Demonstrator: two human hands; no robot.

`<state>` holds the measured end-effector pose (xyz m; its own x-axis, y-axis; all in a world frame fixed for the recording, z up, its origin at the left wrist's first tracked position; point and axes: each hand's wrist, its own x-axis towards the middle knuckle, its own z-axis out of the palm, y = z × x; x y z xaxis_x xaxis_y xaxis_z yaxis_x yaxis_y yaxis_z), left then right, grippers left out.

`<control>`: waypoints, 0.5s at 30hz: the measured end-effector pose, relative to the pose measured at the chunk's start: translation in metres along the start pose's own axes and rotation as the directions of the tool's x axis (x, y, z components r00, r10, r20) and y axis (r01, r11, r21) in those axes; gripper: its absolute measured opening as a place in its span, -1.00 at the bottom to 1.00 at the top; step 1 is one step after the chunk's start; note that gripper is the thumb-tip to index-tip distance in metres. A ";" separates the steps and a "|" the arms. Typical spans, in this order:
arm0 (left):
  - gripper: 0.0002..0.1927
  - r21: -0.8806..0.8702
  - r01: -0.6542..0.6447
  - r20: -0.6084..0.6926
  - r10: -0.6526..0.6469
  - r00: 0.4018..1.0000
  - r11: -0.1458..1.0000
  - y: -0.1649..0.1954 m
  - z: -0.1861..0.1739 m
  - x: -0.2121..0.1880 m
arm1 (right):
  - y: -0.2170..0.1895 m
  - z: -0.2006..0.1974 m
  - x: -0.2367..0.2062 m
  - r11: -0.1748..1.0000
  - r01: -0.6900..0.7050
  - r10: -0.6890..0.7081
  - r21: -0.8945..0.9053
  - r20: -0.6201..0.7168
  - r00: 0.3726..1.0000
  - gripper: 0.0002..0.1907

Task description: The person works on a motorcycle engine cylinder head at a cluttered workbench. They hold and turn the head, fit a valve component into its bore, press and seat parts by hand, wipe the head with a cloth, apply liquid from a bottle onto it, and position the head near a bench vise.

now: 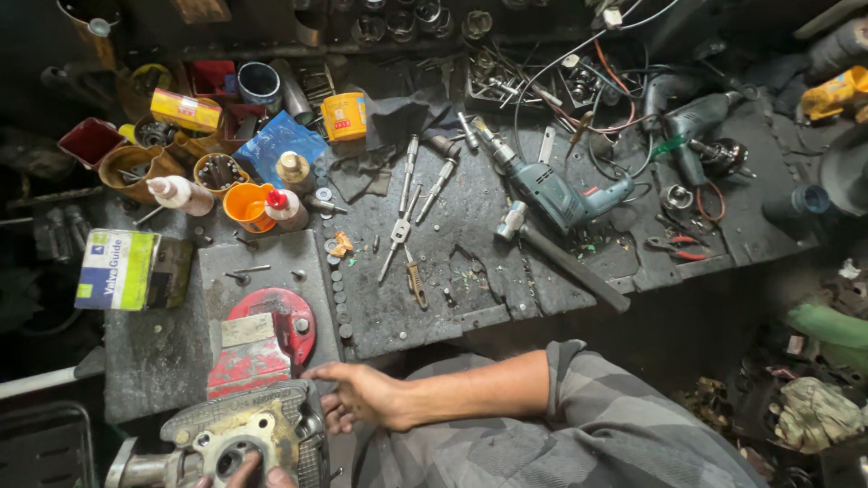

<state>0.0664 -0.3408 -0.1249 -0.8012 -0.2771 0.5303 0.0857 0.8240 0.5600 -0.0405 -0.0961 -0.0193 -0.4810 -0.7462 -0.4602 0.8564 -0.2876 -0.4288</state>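
Metal engine casting [244, 434] lies long-axis leftward, loosely open right hand [362, 396] touching its edge.

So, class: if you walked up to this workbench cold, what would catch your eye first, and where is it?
Probably the red bench vise at the near left edge, with a grimy metal engine part just below it, touched by both the right hand and the left hand. Next, the blue-grey power drill lying mid-bench, and the orange cup among bottles at the left.

Dim, cluttered workbench [542, 271] with dark mat
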 end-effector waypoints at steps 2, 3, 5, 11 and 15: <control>-0.71 0.012 -0.001 -0.006 0.001 1.000 1.000 0.001 -0.002 0.002 | -0.005 0.003 -0.002 1.000 -0.019 0.020 -0.019 0.030 0.999 -0.46; -0.72 0.017 -0.003 -0.005 0.003 1.000 1.000 0.001 -0.003 0.002 | -0.007 0.005 -0.003 0.999 -0.019 0.021 -0.042 0.055 0.998 -0.45; -0.73 0.030 0.007 -0.005 -0.007 1.000 1.000 0.003 -0.005 0.003 | -0.015 0.008 -0.006 0.994 -0.025 0.028 -0.109 0.024 0.999 -0.46; -0.75 0.062 0.025 -0.010 -0.025 1.000 0.998 0.008 -0.010 0.006 | -0.081 -0.018 -0.006 0.711 0.206 -0.320 -0.672 -0.049 0.946 -0.53; -0.76 0.081 0.037 -0.016 -0.036 0.999 0.996 0.013 -0.014 0.010 | -0.174 -0.077 -0.007 -0.032 0.161 -0.844 -0.986 0.113 0.525 -0.66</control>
<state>0.0681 -0.3395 -0.1031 -0.7939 -0.3144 0.5204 0.0078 0.8506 0.5258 -0.2009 0.0054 -0.0011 -0.9537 -0.2171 0.2083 -0.2903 0.4815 -0.8270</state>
